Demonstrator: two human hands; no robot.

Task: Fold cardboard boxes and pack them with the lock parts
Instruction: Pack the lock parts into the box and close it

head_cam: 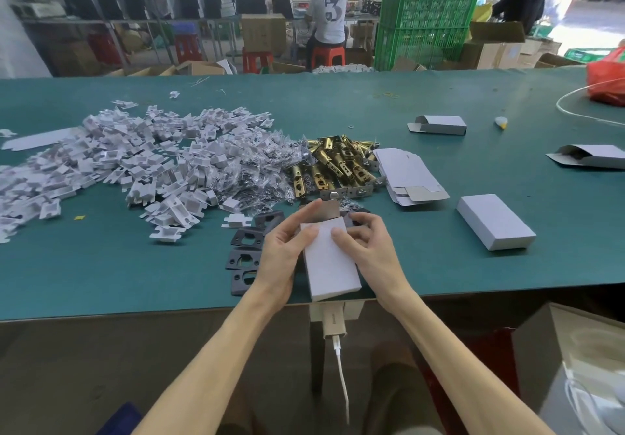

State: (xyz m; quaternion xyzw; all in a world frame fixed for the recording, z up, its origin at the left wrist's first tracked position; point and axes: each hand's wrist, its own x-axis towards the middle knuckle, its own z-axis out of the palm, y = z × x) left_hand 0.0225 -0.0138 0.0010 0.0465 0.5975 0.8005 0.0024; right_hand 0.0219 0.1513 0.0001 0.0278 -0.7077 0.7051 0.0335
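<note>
Below frame centre, at the near edge of the green table (101,282), both hands are gripping a small white cardboard box (329,262). Left hand (282,255) is curling along its side, steadying it; right hand (365,248) is pressing a thumb on top, apparently while the far end flap (326,209) stands open for closing. Brass latch bolts (333,167) and flat box blanks (411,174) are lying within reach above.

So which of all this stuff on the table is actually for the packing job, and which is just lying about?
For the job:
white box held in left hand and right hand
brass latches
dark plates
flat box blanks
white inserts
closed box

Lying about:
red bag
white cord
rubber bands
</note>
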